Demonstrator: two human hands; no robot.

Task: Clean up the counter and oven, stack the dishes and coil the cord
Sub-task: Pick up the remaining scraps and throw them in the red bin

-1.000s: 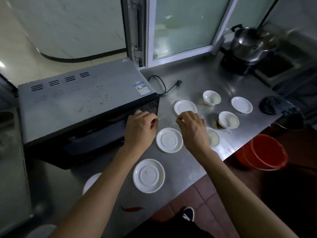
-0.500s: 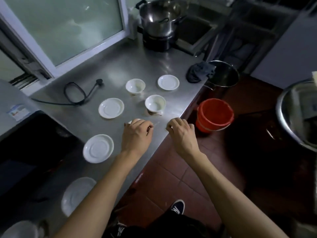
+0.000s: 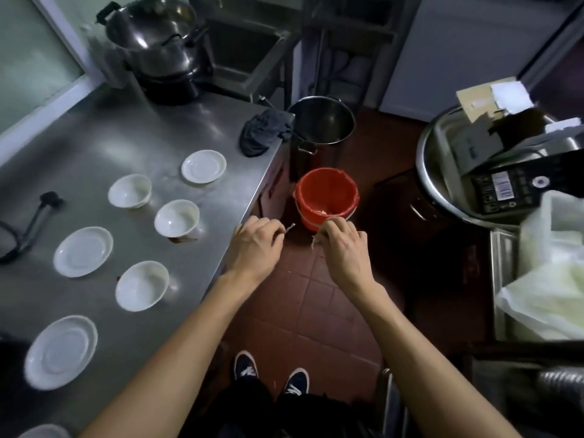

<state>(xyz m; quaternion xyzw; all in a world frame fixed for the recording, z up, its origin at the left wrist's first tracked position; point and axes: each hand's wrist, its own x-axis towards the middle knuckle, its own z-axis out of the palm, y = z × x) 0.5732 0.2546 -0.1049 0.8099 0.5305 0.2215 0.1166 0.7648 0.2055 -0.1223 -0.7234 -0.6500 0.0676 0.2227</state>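
Two pinched hands, left hand [image 3: 257, 245], right hand [image 3: 344, 248], pale scraps, near red bucket [image 3: 325, 194]

No words can be read. The black box [image 3: 518, 184] bears a barcode label — its print is too blurred.

Steel counter [image 3: 132, 143] — white dishes spread singly, none stacked. Three saucers: far [image 3: 203, 166], middle-left [image 3: 83, 251], near [image 3: 61, 352]. Three bowls upright: [image 3: 130, 191], [image 3: 177, 217], [image 3: 142, 285]; brown smears by two. Black cord [image 3: 30, 227] at left edge — plug on counter, uncoiled.
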